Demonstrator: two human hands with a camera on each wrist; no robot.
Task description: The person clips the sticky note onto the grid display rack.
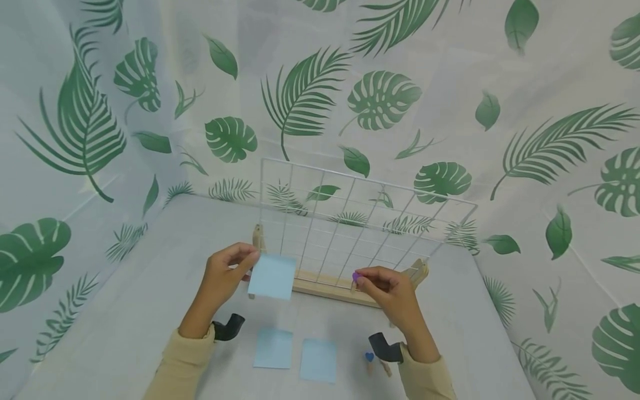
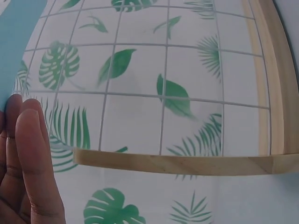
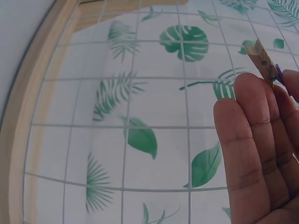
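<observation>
- Left hand point(image 1: 227, 271): raised above the white surface point(image 1: 130, 325); its grip pinches a sheet at the upper left corner.
- Held blue sheet point(image 1: 271, 276): pale blue, roughly square, plain on the visible face; hangs slightly tilted, off the surface, overlapping the grid's lower left part in the head view. Contact with the grid: cannot tell.
- Lower left sheet point(image 1: 273, 349): same pale blue, squarish; lies on the surface below the held one.
- Lower right sheet point(image 1: 318, 360): same colour and shape; lies just beside it, a narrow gap between.
- Wire grid point(image 1: 335, 222): pale, thin wires in rectangular cells; stands in a light wooden stand point(image 1: 325, 289) behind the sheets.
- Held clothespin point(image 3: 263, 60): small, light wood, metal spring, purple piece point(image 1: 356, 275) attached; off the surface, near the grid's lower right part.
- Blue-heart clothespin point(image 1: 369, 358): lies on the surface below the right hand; heart deeper blue than the sheets.
- Second loose clothespin point(image 1: 385, 368): wooden, just beside it, partly hidden by the black wrist piece point(image 1: 385, 348).
- Right hand point(image 1: 392, 290): grip closed on the held clothespin between thumb and finger; the right wrist view shows other fingers extended.
</observation>
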